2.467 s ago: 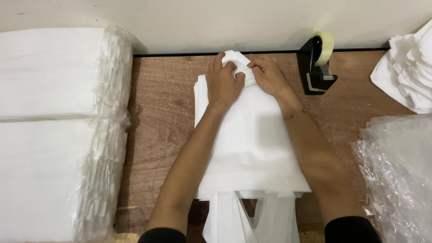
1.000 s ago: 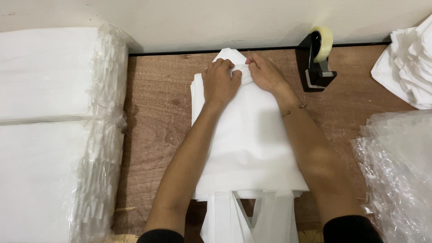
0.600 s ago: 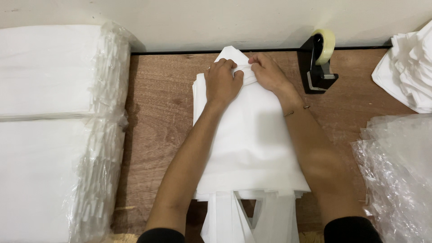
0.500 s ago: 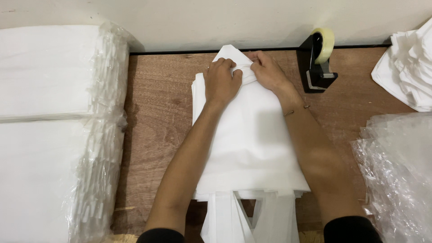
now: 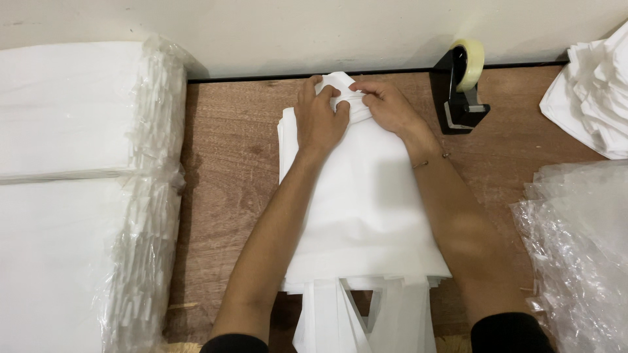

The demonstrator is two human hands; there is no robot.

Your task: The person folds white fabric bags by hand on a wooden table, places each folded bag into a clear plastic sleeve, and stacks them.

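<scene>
Reached forward with both bare forearms, converging toward the far end. Left hand (image 5: 318, 117) lay palm down, fingers curled and pinching at the tips. Right hand (image 5: 386, 104) sat just beside it, fingertips pinched and nearly touching the left, wrist bent slightly inward.

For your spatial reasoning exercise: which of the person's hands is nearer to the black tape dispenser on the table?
Right. The right hand grips the far end of the white fabric stack, just left of the tape dispenser. The left hand sits beyond it, further from the dispenser.
</scene>
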